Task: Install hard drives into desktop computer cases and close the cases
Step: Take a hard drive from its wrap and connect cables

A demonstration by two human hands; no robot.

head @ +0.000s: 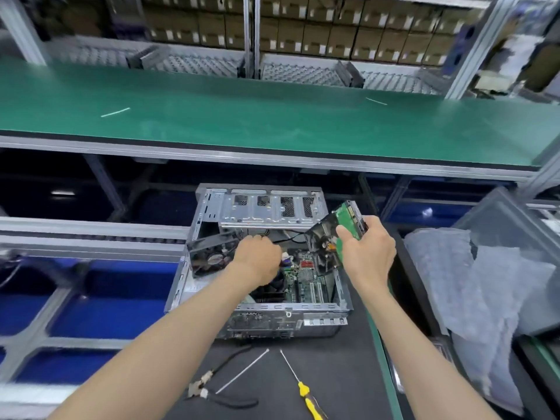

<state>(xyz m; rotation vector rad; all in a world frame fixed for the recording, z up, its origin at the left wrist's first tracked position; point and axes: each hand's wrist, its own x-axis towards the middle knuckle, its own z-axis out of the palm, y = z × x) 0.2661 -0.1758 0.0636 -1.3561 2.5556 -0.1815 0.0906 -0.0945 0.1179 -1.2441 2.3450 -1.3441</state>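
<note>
From the head view, the open computer case (260, 262) lies on the dark bench (342, 377), its side panel off. The right hand (368, 253) grips the hard drive (348, 225) above the case's right edge, fingers (344, 233) curled round its green board side, tilted. The left hand (257, 256) reaches inside toward the cables; what its fingers hold, if anything, I cannot tell. To seat the drive well, clear the cables first, level the drive, then slide it squarely into the metal drive cage (266, 207). A yellow-handled screwdriver (306, 392) lies near.
</note>
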